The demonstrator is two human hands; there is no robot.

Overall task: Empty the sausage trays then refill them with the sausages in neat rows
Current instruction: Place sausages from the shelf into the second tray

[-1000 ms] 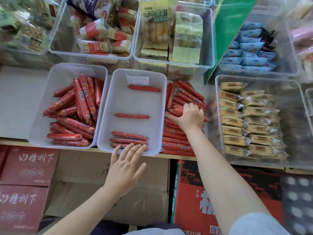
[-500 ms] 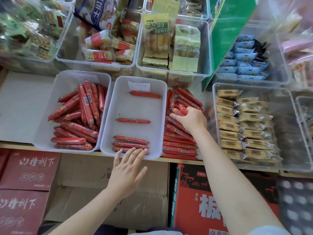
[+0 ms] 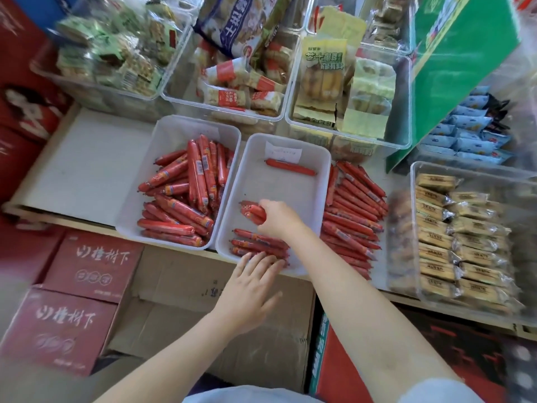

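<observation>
Over the middle tray (image 3: 321, 181), right hand (image 3: 277, 218) fingers grasp a sausage bunch (image 3: 252, 212); left hand (image 3: 250, 287) fingers, released and straight, touch the front row (image 3: 258, 245).

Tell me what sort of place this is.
Probably a small snack shop's shelf: clear plastic bins of wrapped snacks, white trays of red packaged sausages, and red printed stock cartons stacked below.

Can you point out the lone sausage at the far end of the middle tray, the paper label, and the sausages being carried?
lone sausage (image 3: 290, 167), head view, its middle.
paper label (image 3: 283, 152), head view, its centre.
carried sausages (image 3: 252, 212), head view, the red ends protruding from the right hand (image 3: 280, 221).
</observation>
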